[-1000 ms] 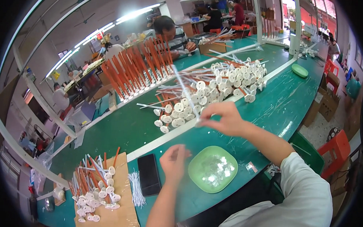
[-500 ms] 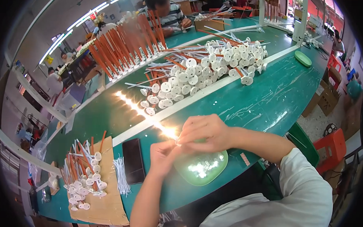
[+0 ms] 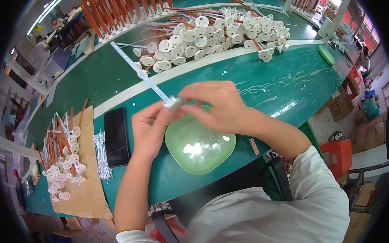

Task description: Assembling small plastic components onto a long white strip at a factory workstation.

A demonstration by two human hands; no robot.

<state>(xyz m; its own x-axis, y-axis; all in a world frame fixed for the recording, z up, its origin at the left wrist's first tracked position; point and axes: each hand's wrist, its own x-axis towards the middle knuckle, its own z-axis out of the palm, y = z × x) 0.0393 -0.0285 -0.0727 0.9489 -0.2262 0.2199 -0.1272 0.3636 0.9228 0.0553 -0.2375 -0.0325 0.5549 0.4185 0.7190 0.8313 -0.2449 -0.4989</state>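
Both hands are brought together just above the far rim of the green dish (image 3: pixel 188 164), which lies on the green table (image 3: pixel 264 85) in front of the person. A thin white strip (image 3: pixel 140 70) is pinched at its near end by the left hand (image 3: pixel 149 130), thumb and forefinger closed on it, and a small silvery piece (image 3: pixel 174 103) on that same end is gripped by the fingertips of the right hand (image 3: pixel 216 107). From the hands the strip runs up and away to the left, across the white line painted on the table.

Small whitish pieces, too glary to be told apart, are held in the green dish. Left of the dish a black phone (image 3: pixel 116 136) is laid flat, and beside that a bundle of white ties (image 3: pixel 101 154). Further left of the dish, a sheet of cardboard (image 3: pixel 87 190) carries a small heap of orange rods with white discs (image 3: pixel 62 159). Beyond the dish, past the white line, a large heap of white discs on rods (image 3: pixel 206 34) is spread. A second green dish (image 3: pixel 326 54) is seen far off to the right.
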